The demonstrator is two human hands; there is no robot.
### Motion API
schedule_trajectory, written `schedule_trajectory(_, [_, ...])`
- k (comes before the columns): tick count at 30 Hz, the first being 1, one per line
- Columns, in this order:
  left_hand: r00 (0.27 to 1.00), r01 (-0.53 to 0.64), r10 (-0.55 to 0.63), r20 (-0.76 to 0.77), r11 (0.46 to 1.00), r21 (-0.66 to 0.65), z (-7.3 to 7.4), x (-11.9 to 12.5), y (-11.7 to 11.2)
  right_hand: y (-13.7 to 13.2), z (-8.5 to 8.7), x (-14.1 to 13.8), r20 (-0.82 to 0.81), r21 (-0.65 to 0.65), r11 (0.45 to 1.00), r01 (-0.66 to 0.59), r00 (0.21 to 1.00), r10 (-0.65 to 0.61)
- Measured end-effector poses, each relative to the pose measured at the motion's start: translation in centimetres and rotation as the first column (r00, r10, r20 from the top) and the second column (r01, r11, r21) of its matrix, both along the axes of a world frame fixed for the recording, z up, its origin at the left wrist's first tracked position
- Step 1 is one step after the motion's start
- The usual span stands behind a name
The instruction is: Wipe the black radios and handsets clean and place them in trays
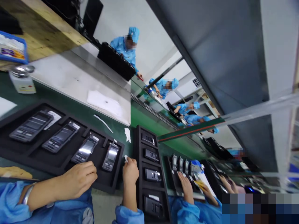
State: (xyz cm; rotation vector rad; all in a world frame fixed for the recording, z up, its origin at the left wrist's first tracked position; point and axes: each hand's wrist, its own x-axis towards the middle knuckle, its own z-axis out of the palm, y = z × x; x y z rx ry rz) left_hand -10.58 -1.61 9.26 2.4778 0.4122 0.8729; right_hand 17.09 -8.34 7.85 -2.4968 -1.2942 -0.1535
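My left hand (80,179) hangs over the near edge of a black foam tray (54,160), just below a keypad handset (86,148) with a lit-looking screen. Its fingers are curled together, and whatever they may hold is hidden. My right hand (130,171) pinches a small white paper slip (126,158) between this tray and a second black tray (137,155). More handsets lie face up in the first tray: one at the right end (110,158), one left of the middle (60,137) and one at the far left (31,127). White labels lie beside some.
The second tray holds several dark handsets (152,175). Beyond the green mat are a white cloth (105,102), a white strip (103,123), torn paper (127,135) and a pump-top bottle (22,81). A co-worker's hand (186,186) is at the right; others work along the line.
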Motion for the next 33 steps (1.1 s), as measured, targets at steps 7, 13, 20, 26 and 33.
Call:
schedule_trajectory(7, [0.987, -0.140, 0.138, 0.083, 0.990, 0.016, 0.6, -6.0, 1.2, 0.6, 0.9, 1.7, -0.037, 0.035, 0.997, -0.074, 0.997, 0.075])
schedule_trajectory(13, [0.856, -0.512, 0.498, 0.138, 0.853, 0.102, -1.2, -15.4, 3.9, 5.1, 3.3, -0.9, -0.287, 0.214, 0.976, 0.030, 0.957, 0.033])
schedule_trajectory(20, [0.725, -0.689, 0.669, 0.167, 0.698, 0.197, -4.4, -20.6, 5.3, 18.5, 9.3, -15.4, -0.376, 0.406, 0.790, -0.459, 0.704, 0.602])
schedule_trajectory(26, [0.700, -0.714, 0.689, 0.189, 0.662, 0.230, -4.7, -20.3, 5.1, 29.7, 10.4, -28.7, -0.216, 0.310, 0.609, -0.730, 0.570, 0.793])
schedule_trajectory(33, [0.657, -0.753, 0.714, 0.240, 0.617, 0.226, -4.3, -20.1, 4.8, 35.3, 10.5, -37.7, -0.032, 0.088, 0.607, -0.790, 0.606, 0.795])
